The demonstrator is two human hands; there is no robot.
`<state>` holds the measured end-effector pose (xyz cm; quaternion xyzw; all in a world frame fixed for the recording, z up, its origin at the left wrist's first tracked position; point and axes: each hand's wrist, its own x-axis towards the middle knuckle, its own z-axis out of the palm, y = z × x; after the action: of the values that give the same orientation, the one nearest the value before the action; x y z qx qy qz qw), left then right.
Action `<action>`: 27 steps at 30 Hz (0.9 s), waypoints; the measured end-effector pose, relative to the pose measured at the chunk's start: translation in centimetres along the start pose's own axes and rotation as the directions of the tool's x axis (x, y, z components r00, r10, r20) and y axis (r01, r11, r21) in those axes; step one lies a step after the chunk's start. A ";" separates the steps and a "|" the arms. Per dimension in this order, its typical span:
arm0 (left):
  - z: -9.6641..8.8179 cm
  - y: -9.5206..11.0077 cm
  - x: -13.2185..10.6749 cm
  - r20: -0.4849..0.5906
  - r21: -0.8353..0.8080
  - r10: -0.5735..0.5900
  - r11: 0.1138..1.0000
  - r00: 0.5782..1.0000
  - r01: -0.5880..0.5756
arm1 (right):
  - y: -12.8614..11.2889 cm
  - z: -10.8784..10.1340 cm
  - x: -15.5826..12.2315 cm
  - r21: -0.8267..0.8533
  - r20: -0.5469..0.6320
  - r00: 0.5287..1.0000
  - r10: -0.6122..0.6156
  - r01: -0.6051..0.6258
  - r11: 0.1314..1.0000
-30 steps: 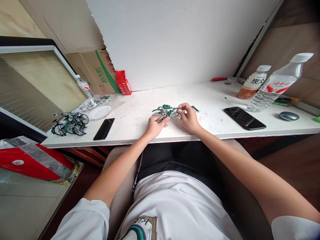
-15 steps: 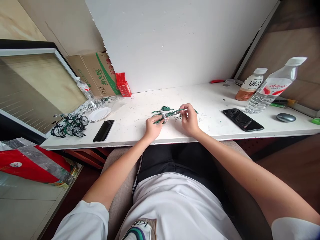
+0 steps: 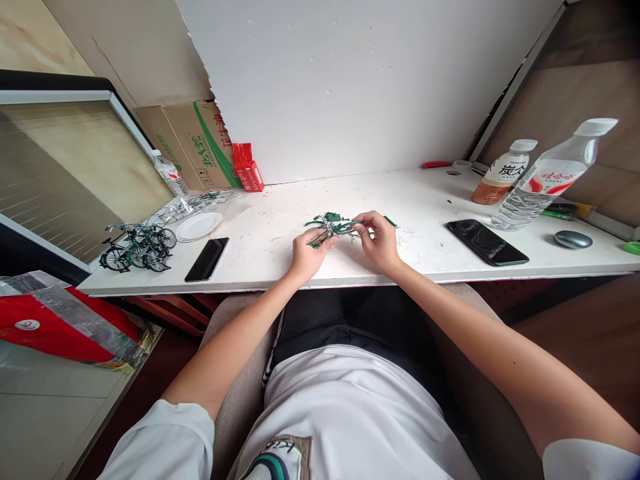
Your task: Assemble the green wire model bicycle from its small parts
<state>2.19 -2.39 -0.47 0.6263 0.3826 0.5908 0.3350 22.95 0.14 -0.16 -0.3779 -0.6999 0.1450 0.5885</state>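
A small green model bicycle [image 3: 334,228] is held just above the white table [image 3: 280,220], between both of my hands. My left hand [image 3: 307,255] is closed on its left end. My right hand [image 3: 380,240] pinches its right end with fingertips together. A few loose green parts [image 3: 331,217] lie on the table just behind the model.
Finished green model bicycles [image 3: 135,247] stand at the table's left end beside a white plate [image 3: 200,227] and a black phone [image 3: 207,259]. Another phone [image 3: 487,242], two bottles [image 3: 543,177] and a mouse [image 3: 573,239] are on the right. A cardboard box [image 3: 193,143] leans at the back left.
Both hands keep hold of the model bicycle. It was tilted and lifted slightly half a second ago and now sits lower and more level between the hands.
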 end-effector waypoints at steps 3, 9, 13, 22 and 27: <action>0.0 -0.4 0.2 0.010 0.002 0.001 1.000 1.000 -0.001 | 0.5 0.2 0.0 0.054 -0.017 1.000 -0.016 0.017 0.998; -0.1 -0.9 0.5 0.054 -0.059 -0.070 0.996 0.996 0.073 | 0.9 0.2 -0.1 0.174 0.084 0.994 0.065 -0.079 0.982; -0.2 -1.3 0.7 0.104 -0.094 -0.116 0.988 0.988 0.126 | 0.9 0.3 -0.1 0.240 0.141 0.985 0.103 -0.135 0.961; -0.2 -0.3 0.5 0.144 -0.095 -0.128 0.985 0.981 0.142 | 1.1 0.4 -0.2 0.231 0.147 0.984 0.098 -0.131 0.964; -0.1 0.4 0.4 0.122 -0.108 -0.137 0.983 0.983 0.151 | 1.1 0.5 -0.2 0.271 0.171 0.980 0.106 -0.151 0.951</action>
<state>2.13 -2.24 0.03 0.6090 0.3718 0.5497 0.4344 22.88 0.88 -1.18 -0.3226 -0.6892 0.3102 0.5698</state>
